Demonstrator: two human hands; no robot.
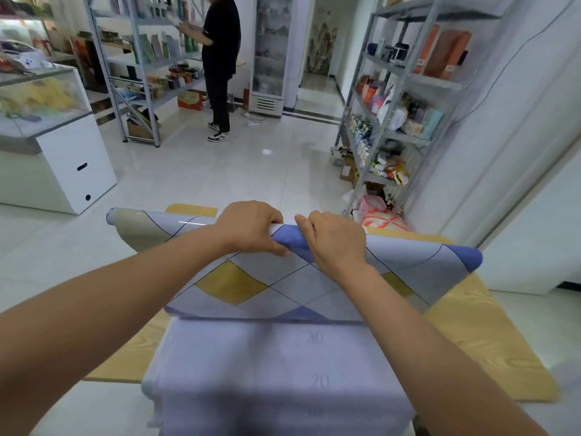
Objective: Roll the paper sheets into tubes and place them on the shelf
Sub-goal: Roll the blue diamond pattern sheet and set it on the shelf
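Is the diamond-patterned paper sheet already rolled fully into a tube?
No, the glossy grey, yellow and blue diamond-patterned paper sheet is rolled only at the far end that the left hand and right hand grip.

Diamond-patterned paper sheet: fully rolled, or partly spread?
Partly rolled: paper sheet curls under left hand and right hand; near part is unrolled.

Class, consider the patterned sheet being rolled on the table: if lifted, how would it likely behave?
The patterned sheet probably flexes easily: it curls under the left hand and right hand and drapes over the table edge. Its glossy face suggests slipperiness. Released, the roll may spring open.
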